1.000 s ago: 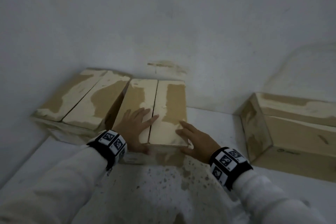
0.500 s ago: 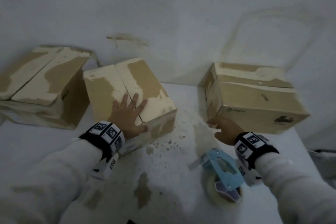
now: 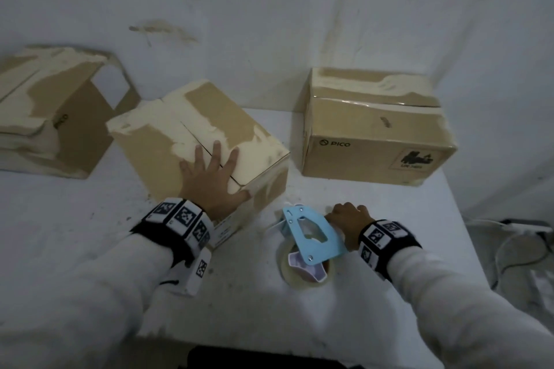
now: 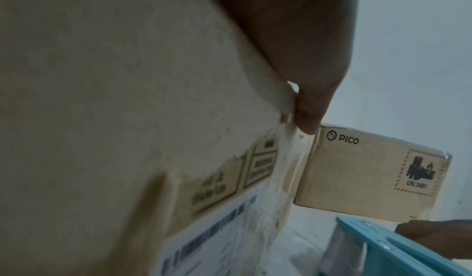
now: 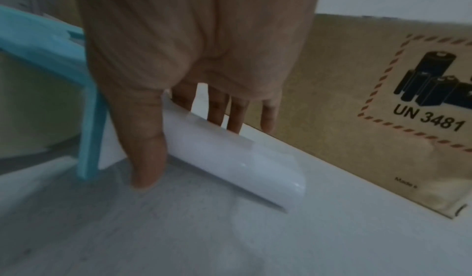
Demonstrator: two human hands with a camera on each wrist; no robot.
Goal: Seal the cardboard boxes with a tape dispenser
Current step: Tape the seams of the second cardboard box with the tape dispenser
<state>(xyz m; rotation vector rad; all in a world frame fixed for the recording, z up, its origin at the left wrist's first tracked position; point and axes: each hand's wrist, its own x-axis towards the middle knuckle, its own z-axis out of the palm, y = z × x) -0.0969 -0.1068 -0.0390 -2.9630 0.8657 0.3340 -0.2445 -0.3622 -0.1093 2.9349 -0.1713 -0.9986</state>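
Two hands: left hand (image 3: 209, 180) lies flat, fingers spread, on the unsealed box (image 3: 156, 141); right hand (image 3: 347, 219) pinches the tape dispenser (image 3: 329, 244) handle just right of that box. Close the grip fully before lifting.

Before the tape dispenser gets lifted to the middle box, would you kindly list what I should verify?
1. Left hand flat on the middle box: ok.
2. Flaps meet along the seam: ok.
3. Right hand thumb and fingers straddle the tape dispenser handle; firm grip: cannot tell.
4. Free tape end at the blade: cannot tell.
5. Right box stands apart from the middle box: ok.
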